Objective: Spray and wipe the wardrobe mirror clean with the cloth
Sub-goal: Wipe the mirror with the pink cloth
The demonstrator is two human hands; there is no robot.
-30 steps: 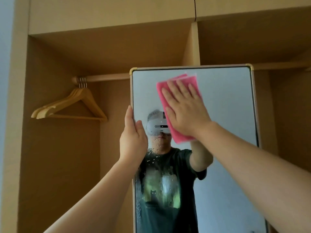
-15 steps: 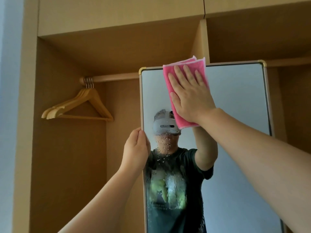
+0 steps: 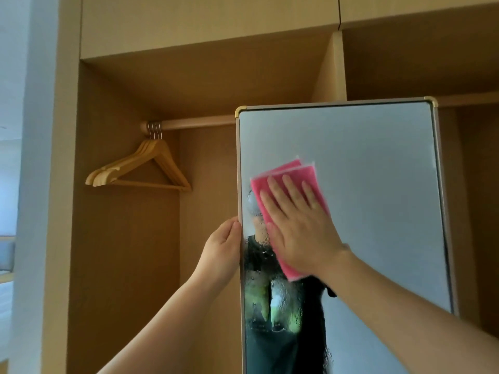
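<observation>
A tall rectangular mirror [image 3: 378, 198] with a thin pale frame and brass-coloured rounded corner caps fills the right half of the frame, standing in front of an open light-wood wardrobe [image 3: 189, 85]. The right hand [image 3: 299, 228] lies flat on a folded pink cloth [image 3: 286, 175], fingers spread and straight, pressing it against the glass in the centre of the frame; nothing is pinched, the palm simply pins the soft, slightly fuzzy fabric, whose upper edge is blurred. The left hand [image 3: 222, 252] curls around the mirror's left edge just below and left of the cloth, its grip closed on the frame, thumb on the front. Below the cloth the glass is beaded with wet droplets and streaks across a reflected dark shirt; the upper glass looks smooth and evenly grey. At centre left, smooth wooden hangers [image 3: 140, 168] with metal hooks hang bunched on a round wooden rail [image 3: 194, 122].
</observation>
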